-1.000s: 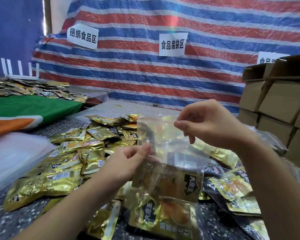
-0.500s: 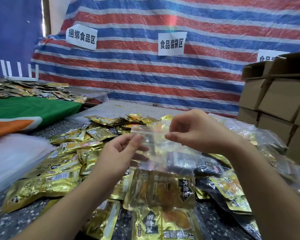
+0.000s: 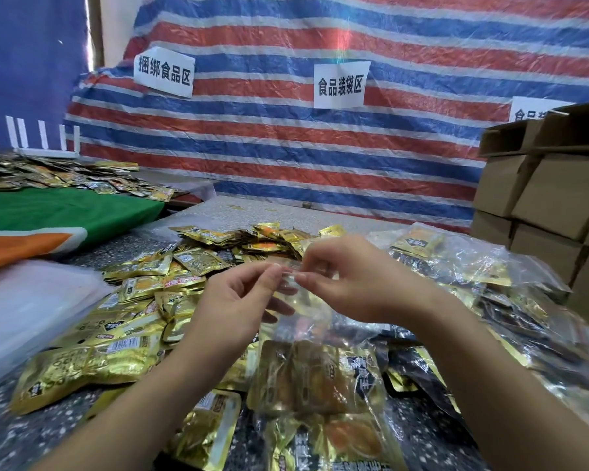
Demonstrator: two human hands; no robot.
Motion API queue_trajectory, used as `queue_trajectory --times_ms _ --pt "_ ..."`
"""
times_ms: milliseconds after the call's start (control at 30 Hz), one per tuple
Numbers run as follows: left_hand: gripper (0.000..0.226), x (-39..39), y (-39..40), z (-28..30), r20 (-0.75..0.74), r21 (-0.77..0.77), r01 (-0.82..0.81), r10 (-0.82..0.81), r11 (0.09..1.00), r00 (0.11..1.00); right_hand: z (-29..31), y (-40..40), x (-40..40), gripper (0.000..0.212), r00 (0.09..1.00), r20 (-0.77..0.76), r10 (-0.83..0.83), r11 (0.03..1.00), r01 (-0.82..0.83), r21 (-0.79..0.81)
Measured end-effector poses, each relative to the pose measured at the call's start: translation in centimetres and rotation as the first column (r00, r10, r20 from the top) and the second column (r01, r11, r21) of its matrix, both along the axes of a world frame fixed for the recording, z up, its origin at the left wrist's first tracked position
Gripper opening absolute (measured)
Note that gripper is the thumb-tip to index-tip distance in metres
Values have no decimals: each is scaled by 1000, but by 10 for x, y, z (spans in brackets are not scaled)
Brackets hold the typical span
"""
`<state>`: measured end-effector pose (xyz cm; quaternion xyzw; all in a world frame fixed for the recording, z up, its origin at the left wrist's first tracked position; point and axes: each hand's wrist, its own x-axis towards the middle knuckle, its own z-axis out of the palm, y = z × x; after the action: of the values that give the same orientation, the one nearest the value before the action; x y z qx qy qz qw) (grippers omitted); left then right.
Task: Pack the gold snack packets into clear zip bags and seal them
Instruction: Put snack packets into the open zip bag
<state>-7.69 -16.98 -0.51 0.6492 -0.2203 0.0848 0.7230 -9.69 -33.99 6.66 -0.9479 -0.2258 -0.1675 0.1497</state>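
A clear zip bag (image 3: 315, 365) hangs in front of me with gold snack packets (image 3: 320, 379) inside its lower half. My left hand (image 3: 238, 300) pinches the bag's top strip between thumb and forefinger. My right hand (image 3: 351, 277) pinches the same strip right beside it, fingertips nearly touching. Loose gold packets (image 3: 140, 321) lie in a heap on the speckled table (image 3: 286, 212) under and left of my hands.
Filled clear bags (image 3: 473, 277) pile up at the right. Stacked cardboard boxes (image 3: 551, 198) stand at the far right. A white plastic sheet (image 3: 24, 304) and a green and orange cloth (image 3: 58, 215) lie to the left. A striped tarp (image 3: 320, 130) hangs behind.
My hands have come together along the bag's top, from a hand's width apart to nearly touching. The bag has sunk lower towards the table.
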Motion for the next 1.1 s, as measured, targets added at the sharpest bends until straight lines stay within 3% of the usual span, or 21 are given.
queue_trajectory --times_ms 100,367,1100 --pt "20 3 2 -1 22 14 -63 63 998 998 0 -1 1 27 999 -30 -18 999 19 30" --pt "19 6 2 -4 86 68 -133 127 989 988 -2 7 -1 20 999 -45 16 996 -12 83" --pt "22 4 3 -3 81 136 -69 58 988 995 1 9 1 16 970 -242 -39 974 91 206"
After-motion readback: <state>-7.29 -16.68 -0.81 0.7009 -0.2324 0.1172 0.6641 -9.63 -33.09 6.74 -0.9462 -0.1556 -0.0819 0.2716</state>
